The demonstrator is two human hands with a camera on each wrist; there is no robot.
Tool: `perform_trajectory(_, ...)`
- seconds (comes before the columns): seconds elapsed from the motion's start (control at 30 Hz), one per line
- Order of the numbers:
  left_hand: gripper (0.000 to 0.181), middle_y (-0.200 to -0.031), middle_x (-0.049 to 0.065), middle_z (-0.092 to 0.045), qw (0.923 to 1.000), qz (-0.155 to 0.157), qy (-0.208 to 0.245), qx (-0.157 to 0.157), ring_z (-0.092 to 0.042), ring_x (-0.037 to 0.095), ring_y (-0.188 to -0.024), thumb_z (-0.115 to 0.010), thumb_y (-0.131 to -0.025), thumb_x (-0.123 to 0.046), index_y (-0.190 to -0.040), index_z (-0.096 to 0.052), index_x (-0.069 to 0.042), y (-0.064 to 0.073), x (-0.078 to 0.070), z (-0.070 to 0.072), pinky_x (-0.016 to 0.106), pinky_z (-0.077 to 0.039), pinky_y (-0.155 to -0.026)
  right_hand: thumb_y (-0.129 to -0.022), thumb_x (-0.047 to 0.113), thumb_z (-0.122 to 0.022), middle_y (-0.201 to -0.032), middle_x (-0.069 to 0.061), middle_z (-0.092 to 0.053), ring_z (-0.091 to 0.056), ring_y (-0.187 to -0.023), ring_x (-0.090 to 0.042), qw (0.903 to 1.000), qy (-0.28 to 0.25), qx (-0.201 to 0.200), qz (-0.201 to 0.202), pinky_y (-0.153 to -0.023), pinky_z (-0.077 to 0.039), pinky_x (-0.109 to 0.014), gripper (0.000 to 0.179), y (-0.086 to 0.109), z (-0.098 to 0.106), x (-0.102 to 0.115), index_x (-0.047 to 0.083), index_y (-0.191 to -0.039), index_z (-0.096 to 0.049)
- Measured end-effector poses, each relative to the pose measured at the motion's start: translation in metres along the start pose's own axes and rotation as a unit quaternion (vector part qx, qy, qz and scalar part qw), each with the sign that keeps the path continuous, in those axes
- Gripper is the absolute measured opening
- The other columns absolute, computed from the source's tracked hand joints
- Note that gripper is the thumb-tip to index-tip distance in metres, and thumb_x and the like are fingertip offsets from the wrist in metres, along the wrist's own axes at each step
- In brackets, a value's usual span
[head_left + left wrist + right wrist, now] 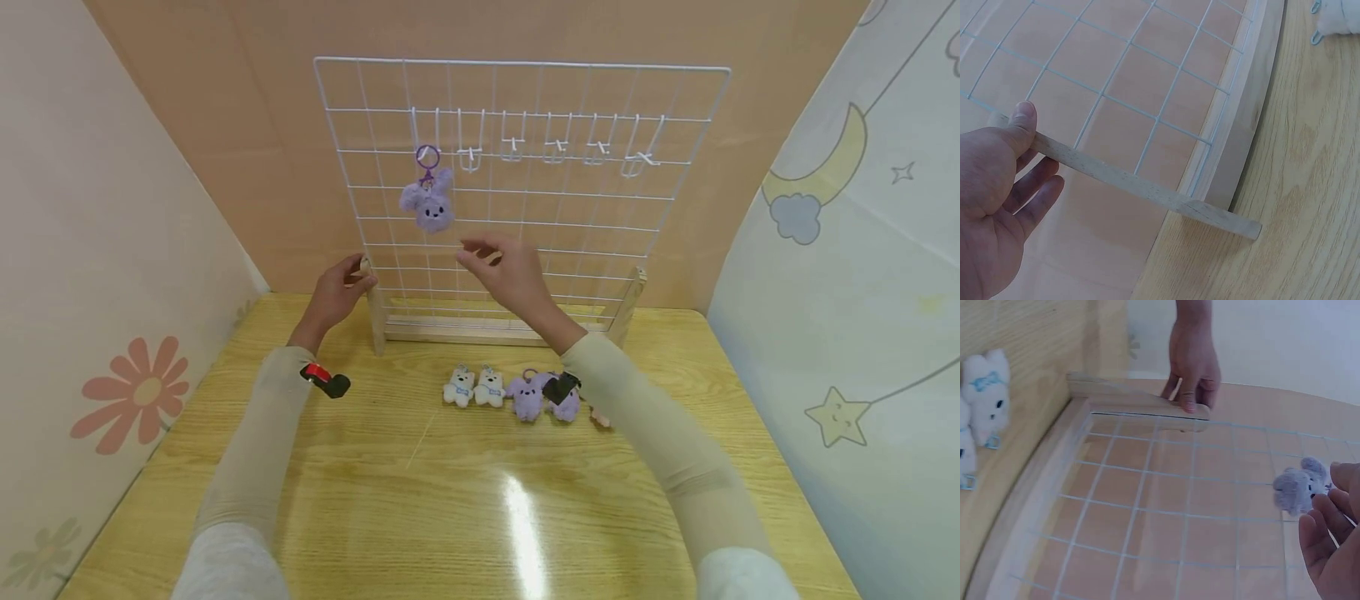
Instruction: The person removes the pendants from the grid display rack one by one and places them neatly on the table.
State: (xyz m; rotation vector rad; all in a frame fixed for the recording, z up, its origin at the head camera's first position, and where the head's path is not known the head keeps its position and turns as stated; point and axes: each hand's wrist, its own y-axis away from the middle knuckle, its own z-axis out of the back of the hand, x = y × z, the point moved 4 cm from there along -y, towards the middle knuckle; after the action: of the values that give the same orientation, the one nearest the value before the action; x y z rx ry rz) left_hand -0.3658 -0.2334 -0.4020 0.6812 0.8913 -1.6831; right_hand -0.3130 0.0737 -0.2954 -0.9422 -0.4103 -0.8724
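My left hand (pixel 336 293) grips the top of the wooden post (pixel 1116 178) at the left end of a white wire grid rack (pixel 510 193), thumb on one side and fingers on the other. From the leftmost hook of the grid hangs a purple plush keychain (pixel 431 204) by its purple ring (pixel 427 157). My right hand (pixel 508 271) is in the air before the grid, below and to the right of that plush. Its fingers are loosely bent and hold nothing. In the right wrist view the hanging plush (pixel 1297 487) appears just beyond the fingertips.
Several more white hooks (pixel 556 150) line the grid to the right. On the wooden table (pixel 420 500) before the rack lie two white bear plush keychains (pixel 459 387), two purple ones (pixel 528 398) and a pinkish item (pixel 601 418), partly hidden by my right sleeve. Walls stand on both sides.
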Motion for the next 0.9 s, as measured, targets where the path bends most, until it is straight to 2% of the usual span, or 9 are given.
perform_trajectory(0.2, 0.059, -0.152, 0.024, -0.047, 1.0, -0.003, -0.001, -0.002, -0.053, 0.043, -0.132, -0.059, -0.106, -0.027, -0.156, -0.038, 0.0, 0.001, -0.002, 0.0, 0.058, -0.049, -0.104, -0.097, 0.025, -0.074, -0.106, -0.009, -0.077, -0.072, -0.09, -0.018, 0.998, -0.026, -0.055, 0.017, -0.076, -0.061, -0.029, 0.029, -0.019, 0.009, 0.015, 0.003, -0.116, -0.077)
perform_trajectory(0.4, 0.06, -0.151, 0.024, -0.048, 1.0, -0.003, -0.007, -0.004, -0.054, 0.044, -0.131, -0.059, -0.106, -0.028, -0.156, -0.039, -0.001, 0.0, 0.0, 0.0, 0.058, -0.05, -0.103, -0.096, 0.023, -0.075, -0.106, -0.01, -0.076, -0.072, -0.089, -0.02, 0.995, -0.043, -0.087, 0.023, -0.077, -0.061, -0.027, 0.03, -0.034, 0.013, 0.022, 0.001, -0.116, -0.076)
perform_trajectory(0.67, 0.058, -0.151, 0.024, -0.049, 1.0, -0.004, -0.001, -0.005, -0.055, 0.043, -0.13, -0.059, -0.106, -0.025, -0.155, -0.039, 0.001, 0.0, 0.0, 0.0, 0.058, -0.05, -0.102, -0.095, 0.024, -0.076, -0.104, -0.008, -0.077, -0.073, -0.085, -0.015, 0.9926, -0.05, -0.111, -0.004, -0.075, -0.059, -0.022, 0.029, -0.054, 0.012, 0.026, 0.004, -0.116, -0.077)
perform_trajectory(0.9, 0.059, -0.151, 0.023, -0.049, 1.0, -0.002, 0.003, -0.002, -0.055, 0.043, -0.13, -0.059, -0.106, -0.027, -0.155, -0.039, 0.0, 0.0, 0.001, 0.0, 0.058, -0.05, -0.102, -0.095, 0.021, -0.076, -0.102, -0.009, -0.078, -0.074, -0.083, -0.015, 0.9888, -0.068, -0.132, -0.019, -0.075, -0.059, -0.021, 0.025, -0.068, 0.006, 0.029, 0.003, -0.113, -0.078)
